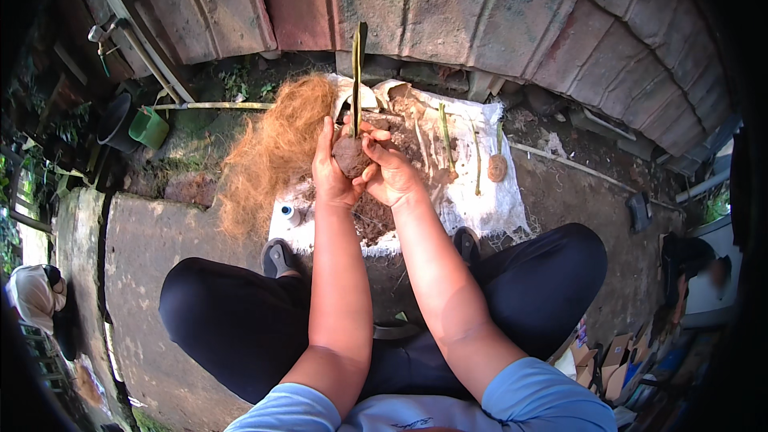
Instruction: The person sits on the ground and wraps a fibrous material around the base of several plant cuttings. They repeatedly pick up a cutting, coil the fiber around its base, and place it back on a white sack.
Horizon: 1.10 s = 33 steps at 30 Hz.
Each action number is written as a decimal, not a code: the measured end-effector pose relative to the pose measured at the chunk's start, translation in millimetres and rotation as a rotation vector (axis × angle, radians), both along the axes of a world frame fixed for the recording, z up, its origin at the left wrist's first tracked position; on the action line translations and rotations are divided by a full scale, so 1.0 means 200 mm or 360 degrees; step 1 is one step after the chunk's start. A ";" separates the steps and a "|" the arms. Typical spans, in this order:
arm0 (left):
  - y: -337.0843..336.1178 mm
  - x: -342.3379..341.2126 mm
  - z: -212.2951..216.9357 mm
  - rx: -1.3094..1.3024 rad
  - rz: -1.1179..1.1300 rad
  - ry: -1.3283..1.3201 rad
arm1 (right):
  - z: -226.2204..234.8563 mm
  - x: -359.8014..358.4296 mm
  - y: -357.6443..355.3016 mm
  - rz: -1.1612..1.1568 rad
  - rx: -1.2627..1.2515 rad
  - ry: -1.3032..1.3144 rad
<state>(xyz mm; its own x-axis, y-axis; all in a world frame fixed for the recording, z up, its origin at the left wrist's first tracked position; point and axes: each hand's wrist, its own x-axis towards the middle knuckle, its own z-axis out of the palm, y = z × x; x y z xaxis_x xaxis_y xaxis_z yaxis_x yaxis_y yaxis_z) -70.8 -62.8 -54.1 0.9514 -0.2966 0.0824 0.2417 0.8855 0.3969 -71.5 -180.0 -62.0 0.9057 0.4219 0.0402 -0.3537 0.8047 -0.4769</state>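
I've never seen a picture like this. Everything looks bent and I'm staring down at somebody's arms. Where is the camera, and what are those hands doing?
There is no machine here, only a person sitting cross-legged outdoors with a wide-angle camera worn on the head, looking down. That lens bends straight lines, so the brick wall curves. The two bare forearms come in from below. The left hand and the right hand together cup a ball of soil with an upright green cutting stuck in it. In front lies a white sack spread on the ground, with loose soil, more cuttings and a finished ball on it. A heap of brown coconut fibre lies to the left, and a green pot beyond.
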 end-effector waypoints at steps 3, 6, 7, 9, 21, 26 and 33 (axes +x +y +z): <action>-0.02 0.06 -0.02 0.0063 0.0064 -0.0034 | -0.02 0.05 0.02 -0.0216 -0.0259 0.0128; -0.05 0.08 -0.04 0.0128 0.0230 0.0069 | -0.02 0.09 -0.01 -0.0204 -0.0463 0.0061; -0.06 0.08 -0.04 0.0109 0.0269 0.0100 | -0.02 0.10 -0.01 -0.0211 -0.0539 0.0024; -0.05 0.08 -0.06 0.0079 0.0361 0.0164 | 0.01 0.10 0.02 -0.0210 -0.0682 -0.0050; 0.01 0.05 -0.02 0.0415 0.0332 -0.0203 | 0.10 0.08 -0.02 -0.0211 -0.0708 -0.0061; 0.01 0.03 0.04 0.0685 0.0274 -0.0379 | 0.11 0.07 -0.08 0.0034 -0.0379 -0.0216; 0.00 0.03 0.05 0.0848 0.0240 -0.0467 | 0.17 0.05 -0.17 0.0063 -0.0586 -0.0348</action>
<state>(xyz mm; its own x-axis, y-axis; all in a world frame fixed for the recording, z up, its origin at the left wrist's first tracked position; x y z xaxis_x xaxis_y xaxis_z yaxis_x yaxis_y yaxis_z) -65.2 -62.4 -44.2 0.9461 -0.2334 0.2245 -0.0565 0.5637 0.8241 -61.1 -214.2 -29.0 0.8756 0.4780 0.0697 -0.2395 0.5549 -0.7967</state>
